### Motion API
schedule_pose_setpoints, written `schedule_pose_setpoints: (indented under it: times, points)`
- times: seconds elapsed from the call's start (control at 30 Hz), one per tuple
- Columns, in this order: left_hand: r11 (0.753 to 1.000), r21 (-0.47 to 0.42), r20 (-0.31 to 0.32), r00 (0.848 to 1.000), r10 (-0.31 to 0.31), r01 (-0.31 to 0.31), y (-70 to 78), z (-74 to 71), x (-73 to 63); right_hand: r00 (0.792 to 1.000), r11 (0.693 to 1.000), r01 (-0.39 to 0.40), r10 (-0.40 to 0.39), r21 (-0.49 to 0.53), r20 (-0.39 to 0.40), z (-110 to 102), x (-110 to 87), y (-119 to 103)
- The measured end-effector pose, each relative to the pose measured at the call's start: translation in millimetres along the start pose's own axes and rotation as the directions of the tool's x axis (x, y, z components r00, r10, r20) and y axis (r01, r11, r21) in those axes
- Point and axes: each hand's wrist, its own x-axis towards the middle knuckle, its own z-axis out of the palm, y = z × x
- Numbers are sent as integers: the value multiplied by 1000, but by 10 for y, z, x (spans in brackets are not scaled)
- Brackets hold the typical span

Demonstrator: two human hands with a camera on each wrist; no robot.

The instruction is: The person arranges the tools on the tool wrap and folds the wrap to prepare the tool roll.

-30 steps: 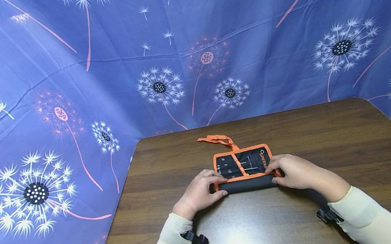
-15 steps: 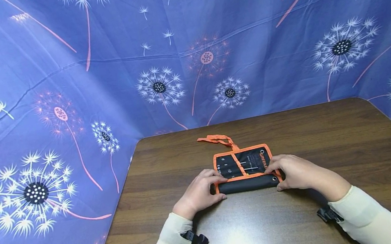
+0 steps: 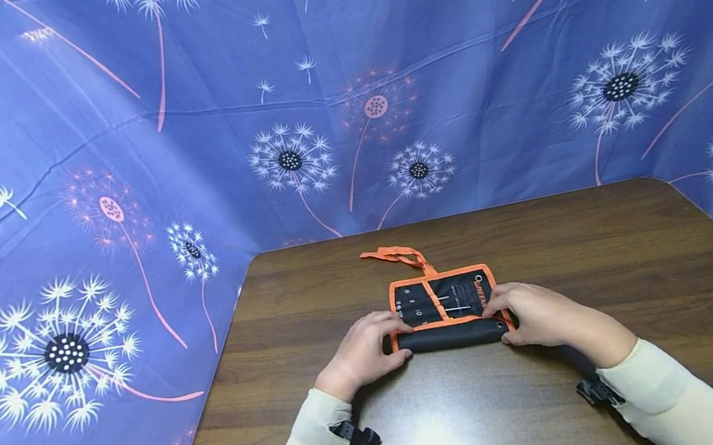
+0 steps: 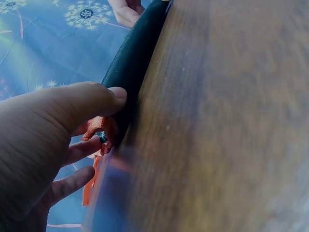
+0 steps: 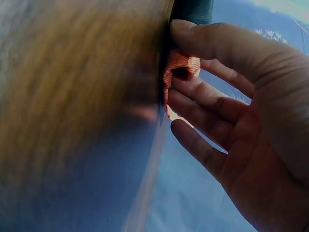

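Observation:
A black tool roll [image 3: 453,336] with orange edging lies on the table, its near side rolled into a tube. The far part lies flat, showing printed numbers and pockets. My left hand [image 3: 365,348] grips the tube's left end, thumb in front and fingers over the top. At the right end my right hand [image 3: 534,313] holds it the same way, beside a small metal eyelet. In the left wrist view the thumb presses the black roll [image 4: 137,53]. The right wrist view shows the orange edging [image 5: 182,62] curled at the roll's end, between thumb and fingers.
An orange tie strap [image 3: 401,253] trails from the roll's far edge toward the back left. The brown wooden table [image 3: 297,283] ends at a blue dandelion-print cloth [image 3: 328,106] behind and to the left. Each wrist wears a black strapped camera.
My right thumb has shifted right along the tube, so the eyelet now shows. The left hand and the roll stay nearly where they were.

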Motion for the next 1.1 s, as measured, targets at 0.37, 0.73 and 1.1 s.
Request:
schedule_pose_setpoints:
  times: [0.37, 0.73, 1.1]
  points:
    - [1000, -5, 0, 1000, 3, -3, 8, -2, 1, 1000, 1000, -10, 10, 13, -1, 15, -14, -29]
    - [1000, -19, -57, 998, 2, -3, -2, 0, 5, 998, 997, 53, -52, 61, -26, -10, -2, 24]
    - [1000, -6, -77, 997, -3, 3, 21, -17, 11, 998, 993, 61, -59, 101, -20, -8, -12, 24]
